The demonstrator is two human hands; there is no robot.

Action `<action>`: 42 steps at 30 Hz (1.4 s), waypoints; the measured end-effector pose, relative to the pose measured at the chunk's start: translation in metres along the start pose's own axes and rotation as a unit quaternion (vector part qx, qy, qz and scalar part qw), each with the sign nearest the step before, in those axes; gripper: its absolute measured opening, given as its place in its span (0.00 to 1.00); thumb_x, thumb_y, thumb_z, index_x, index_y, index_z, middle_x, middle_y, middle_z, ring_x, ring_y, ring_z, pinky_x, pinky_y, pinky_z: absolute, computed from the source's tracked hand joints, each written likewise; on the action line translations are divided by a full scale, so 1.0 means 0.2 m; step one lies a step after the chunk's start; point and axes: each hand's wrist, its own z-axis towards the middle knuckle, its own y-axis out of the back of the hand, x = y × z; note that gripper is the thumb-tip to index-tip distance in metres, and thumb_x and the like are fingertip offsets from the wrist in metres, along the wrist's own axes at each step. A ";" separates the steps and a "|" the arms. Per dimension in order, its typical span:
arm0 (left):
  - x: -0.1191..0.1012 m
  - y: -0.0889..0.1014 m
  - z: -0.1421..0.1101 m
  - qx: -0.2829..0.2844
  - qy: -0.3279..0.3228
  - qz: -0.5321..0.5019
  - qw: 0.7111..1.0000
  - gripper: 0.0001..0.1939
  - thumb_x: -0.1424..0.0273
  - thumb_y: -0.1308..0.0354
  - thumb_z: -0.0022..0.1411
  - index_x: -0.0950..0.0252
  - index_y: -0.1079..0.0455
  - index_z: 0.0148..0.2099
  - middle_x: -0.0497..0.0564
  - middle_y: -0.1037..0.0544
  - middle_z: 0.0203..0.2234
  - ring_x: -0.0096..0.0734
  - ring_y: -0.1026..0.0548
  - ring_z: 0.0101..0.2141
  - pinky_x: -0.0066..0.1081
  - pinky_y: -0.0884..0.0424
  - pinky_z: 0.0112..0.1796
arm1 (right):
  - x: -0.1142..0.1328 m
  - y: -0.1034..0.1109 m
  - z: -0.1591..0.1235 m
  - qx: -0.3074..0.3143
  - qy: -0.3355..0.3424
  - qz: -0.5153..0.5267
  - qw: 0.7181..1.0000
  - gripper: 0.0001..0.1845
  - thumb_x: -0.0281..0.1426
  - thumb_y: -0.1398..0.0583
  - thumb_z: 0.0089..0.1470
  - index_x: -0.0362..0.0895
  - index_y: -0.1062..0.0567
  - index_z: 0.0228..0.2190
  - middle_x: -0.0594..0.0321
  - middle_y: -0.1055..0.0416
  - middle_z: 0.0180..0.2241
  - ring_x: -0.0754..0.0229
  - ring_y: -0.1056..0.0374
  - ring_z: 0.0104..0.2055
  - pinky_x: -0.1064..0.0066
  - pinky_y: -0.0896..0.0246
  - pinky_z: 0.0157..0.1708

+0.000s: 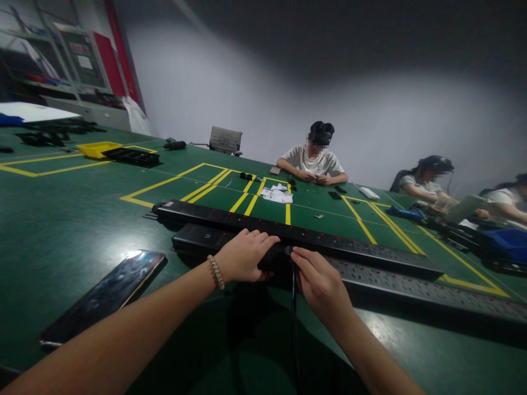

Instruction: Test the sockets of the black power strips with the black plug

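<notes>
Two long black power strips with small red lights or marks lie one behind the other across the green table. In front of them, my left hand, with a beaded bracelet at the wrist, is closed round a dark black piece whose kind I cannot make out. My right hand pinches the upper end of a black cable beside that piece. The cable hangs down toward me. Whether its end sits in the black piece is hidden by my fingers.
A phone lies at the left. White papers, a yellow tray, a black tray and a power drill are farther back. Co-workers sit across the table; blue bins stand right.
</notes>
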 end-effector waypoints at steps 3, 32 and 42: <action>0.00 0.00 0.00 -0.001 0.001 -0.002 1.000 0.39 0.52 0.36 0.56 0.64 0.41 0.64 0.58 0.25 0.50 0.51 0.27 0.47 0.45 0.35 0.47 | 0.01 -0.01 0.01 0.006 0.000 -0.002 1.000 0.18 0.19 0.45 0.62 0.43 0.24 0.50 0.49 0.23 0.48 0.50 0.25 0.49 0.53 0.24 0.50; -0.02 -0.01 -0.01 -0.002 0.001 -0.028 1.000 0.32 0.57 0.37 0.57 0.51 0.37 0.63 0.53 0.26 0.51 0.48 0.27 0.47 0.45 0.36 0.47 | 0.03 -0.04 -0.04 -0.018 -0.025 -0.011 0.999 0.17 0.20 0.44 0.62 0.41 0.25 0.50 0.46 0.25 0.51 0.49 0.26 0.53 0.53 0.24 0.51; -0.02 0.01 0.01 0.021 0.004 -0.019 1.000 0.31 0.58 0.36 0.57 0.50 0.35 0.62 0.52 0.26 0.49 0.47 0.26 0.46 0.43 0.35 0.45 | 0.04 -0.03 -0.03 -0.010 -0.011 -0.027 1.000 0.15 0.20 0.44 0.62 0.36 0.24 0.49 0.42 0.25 0.50 0.47 0.26 0.52 0.54 0.24 0.51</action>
